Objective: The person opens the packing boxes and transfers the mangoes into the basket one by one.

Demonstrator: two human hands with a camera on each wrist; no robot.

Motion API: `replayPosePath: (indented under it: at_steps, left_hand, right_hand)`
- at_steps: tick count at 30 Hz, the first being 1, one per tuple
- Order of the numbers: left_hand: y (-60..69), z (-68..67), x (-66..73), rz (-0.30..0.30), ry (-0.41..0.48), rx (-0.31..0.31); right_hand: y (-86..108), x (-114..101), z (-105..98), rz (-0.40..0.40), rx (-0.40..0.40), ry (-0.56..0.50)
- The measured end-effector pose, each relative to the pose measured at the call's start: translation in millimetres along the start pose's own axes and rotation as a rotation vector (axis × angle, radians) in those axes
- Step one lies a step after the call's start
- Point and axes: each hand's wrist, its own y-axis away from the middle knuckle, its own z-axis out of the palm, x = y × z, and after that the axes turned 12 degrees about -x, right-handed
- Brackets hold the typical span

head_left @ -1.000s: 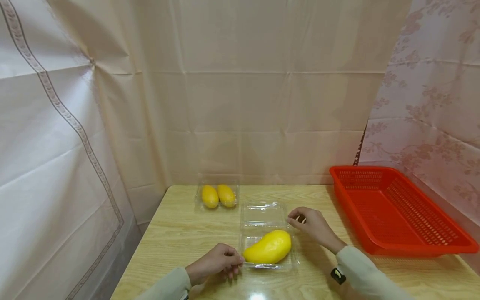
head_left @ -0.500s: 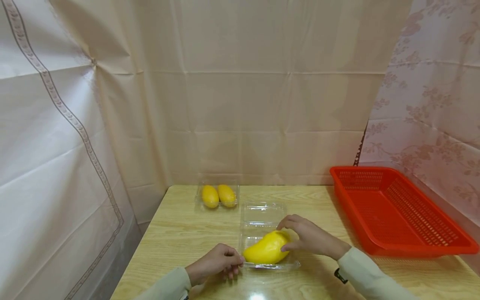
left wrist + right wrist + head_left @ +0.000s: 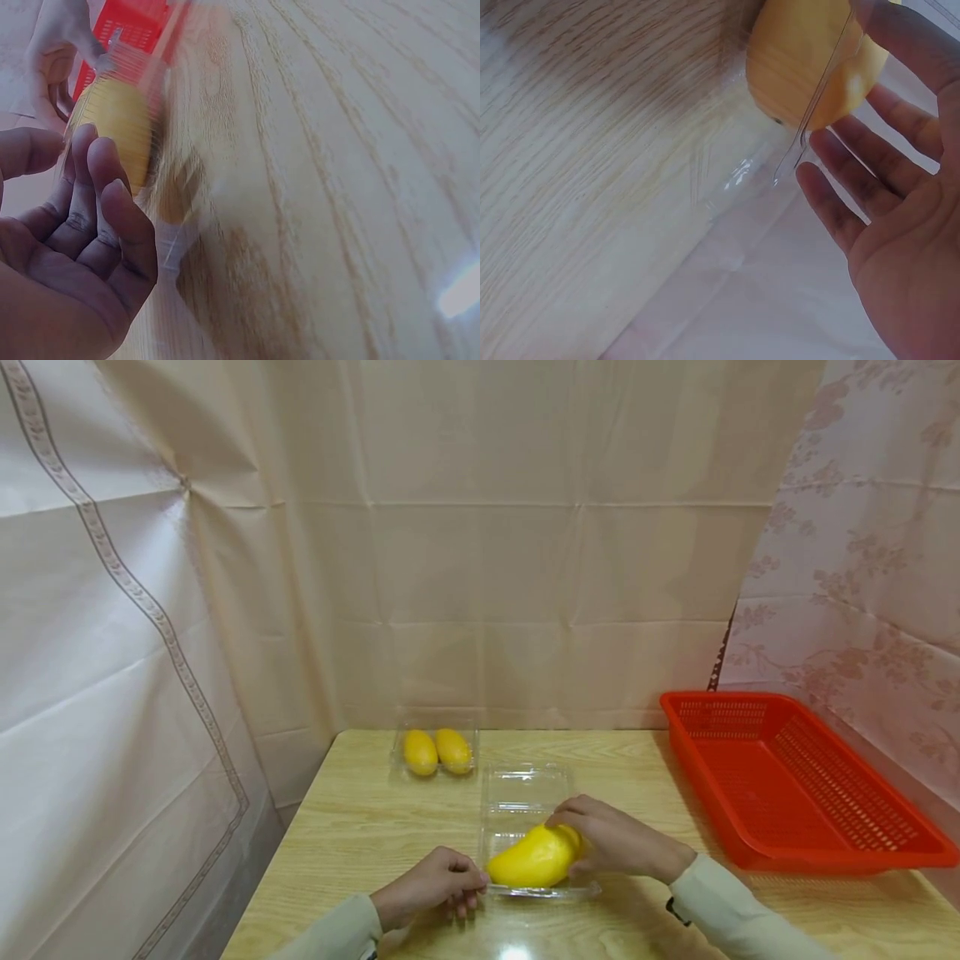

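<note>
A large yellow mango (image 3: pixel 528 860) lies in the front half of a clear plastic clamshell container (image 3: pixel 525 785), whose lid is folded back away from me. At the container's front left corner, my left hand (image 3: pixel 435 885) pinches the rim between thumb and finger. My right hand (image 3: pixel 618 839) holds the thick right end of the mango, thumb in front and fingers behind. Close up in the right wrist view, the mango (image 3: pixel 791 67) is seen through the clear wall beside the fingers. The left wrist view shows the mango (image 3: pixel 116 124) beyond the left fingertips.
Behind and to the left, another clear container (image 3: pixel 438 722) holds two smaller orange-yellow mangoes (image 3: pixel 453 751). A red perforated basket (image 3: pixel 765 777) stands at the right of the wooden table (image 3: pixel 352 835). Cloth curtains (image 3: pixel 480 543) hang around the back and sides.
My right hand has come from the lid's right side forward and left onto the mango, and its fingers have closed round the thick end. The left hand stays at the rim.
</note>
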Motion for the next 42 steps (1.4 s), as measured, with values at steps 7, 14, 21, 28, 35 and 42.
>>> replayPosePath:
  at_steps: [7,14,21,28,35,42]
  left_hand:
    - [-0.5,-0.1,1.2,-0.006,0.006,0.000]
    - [-0.3,0.6,2.5,-0.020,0.004,0.008]
    - [-0.2,0.8,1.5,-0.009,0.007,-0.004]
    - [-1.2,-0.1,0.2,-0.007,0.006,0.004]
    - [-1.4,0.8,0.7,-0.016,0.006,0.009]
    - [-0.6,0.5,1.6,-0.017,0.014,0.006]
  right_hand:
    - [-4.3,-3.4,4.3,0.031,-0.024,-0.032]
    - [-7.8,-4.7,6.6,-0.001,-0.016,0.020]
    - [-12.6,-7.1,7.6,-0.039,-0.014,0.111]
    - [-14.4,-6.6,9.7,-0.076,0.000,0.155]
    - [-16.0,-4.7,11.0,-0.067,-0.019,0.159]
    - [-16.6,-1.0,12.9,-0.074,-0.018,0.178]
